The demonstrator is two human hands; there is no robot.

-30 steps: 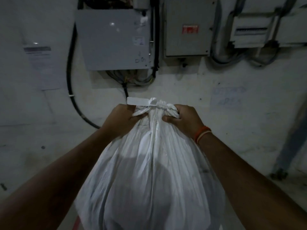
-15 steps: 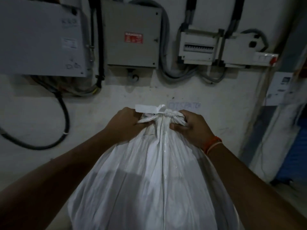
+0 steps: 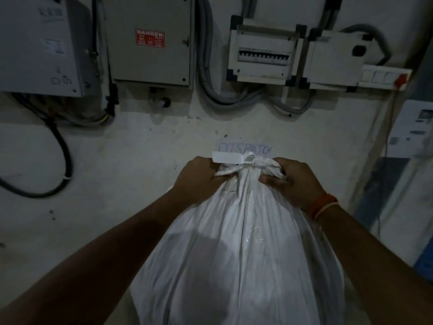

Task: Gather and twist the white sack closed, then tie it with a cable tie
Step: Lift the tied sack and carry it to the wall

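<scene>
In the head view, a full white sack (image 3: 239, 261) is filling the lower middle of the picture, with its gathered neck pointing up and away toward a wall (image 3: 145, 146). A white cable tie (image 3: 250, 159) is sitting round the bunched neck, and its flat tag end is sticking out to the left, just above the left hand (image 3: 199, 178). The left hand is gripping the sack just below the tie on the left side, its fingers curled into the cloth and mostly hidden behind it. The right hand (image 3: 295, 181) is gripping the same neck from the right, its fingers (image 3: 273, 180) curling round the bunched cloth and its thumb pressing on the near face. Orange and pale bands (image 3: 324, 205) are circling the right wrist. Both forearms are reaching in from the bottom corners.

On the wall behind, a grey metal box (image 3: 150, 38) is carrying a red danger label (image 3: 150, 38). To its right a breaker box (image 3: 263, 52) is showing a row of switches, and a pale switch plate (image 3: 384, 77) is mounted further right. A larger grey cabinet (image 3: 39, 45) is hanging at the left, with black cable (image 3: 61, 146) looping down below it. A paper sign reading DISPATCH (image 3: 244, 148) is stuck to the wall just above the sack's neck.
</scene>
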